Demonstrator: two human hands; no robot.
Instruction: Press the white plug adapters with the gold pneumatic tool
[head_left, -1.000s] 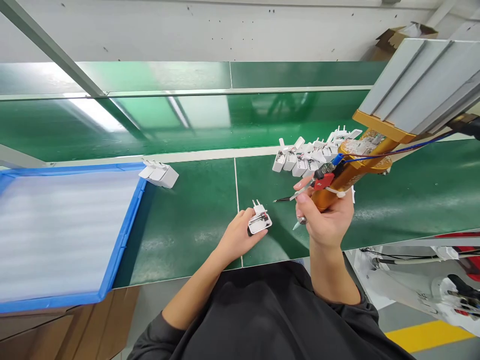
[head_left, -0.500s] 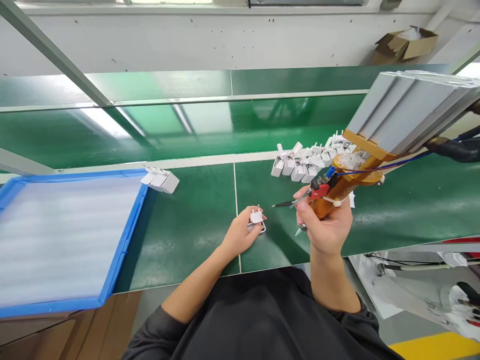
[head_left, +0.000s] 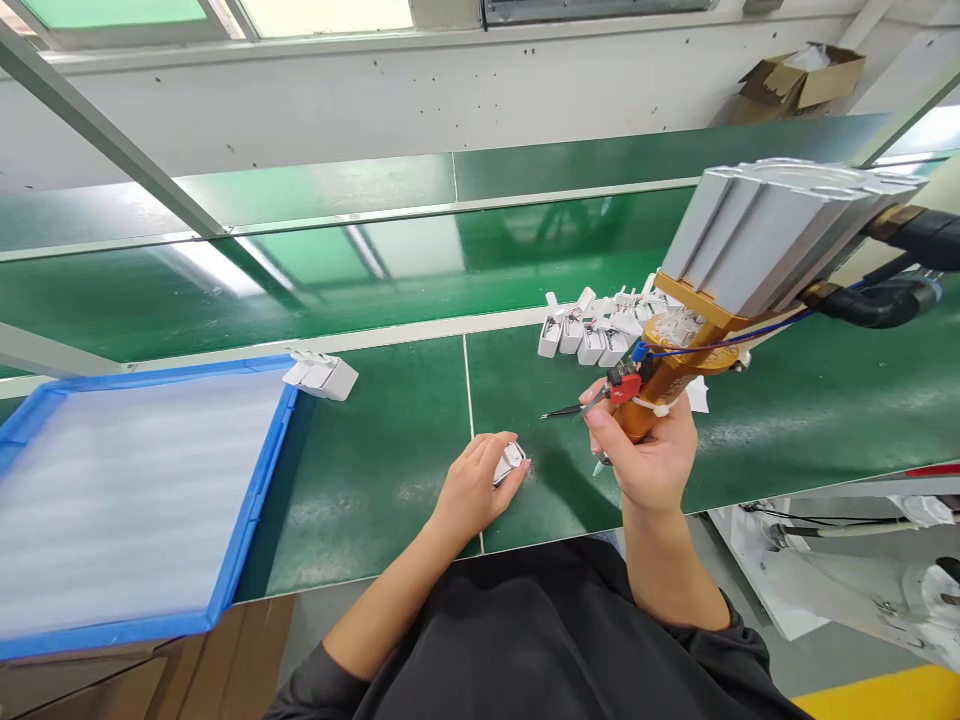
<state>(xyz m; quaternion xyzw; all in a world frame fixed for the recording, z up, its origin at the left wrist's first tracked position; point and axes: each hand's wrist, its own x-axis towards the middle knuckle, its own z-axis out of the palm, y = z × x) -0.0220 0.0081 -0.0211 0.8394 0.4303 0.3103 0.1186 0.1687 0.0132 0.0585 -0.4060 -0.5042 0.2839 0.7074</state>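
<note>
My left hand [head_left: 471, 487] is closed around a small white charger housing [head_left: 510, 461], its far end showing between thumb and fingers just above the green bench. My right hand [head_left: 646, 447] grips the gold body of a glue dispensing gun [head_left: 652, 385] topped by a silver block. The gun's pale green nozzle tip [head_left: 598, 467] points down to the left, apart from the housing. Dark-tipped tweezers [head_left: 561, 412] jut leftward from the same hand, between thumb and fingers. Behind the gun stand several white charger housings [head_left: 591, 345] with loose plug pieces on top.
A blue-rimmed tray [head_left: 251, 515] lined with white sheet lies on the left. White chargers with plug pins [head_left: 322, 375] sit by its corner. Black hoses [head_left: 885, 300] run off right from the gun. A cardboard box [head_left: 806, 85] stands at the back right.
The plug piece with two upright pins at my left hand now lies down against the housing, pins out of sight. My left fingers have closed further over it. My right hand stays nearly still.
</note>
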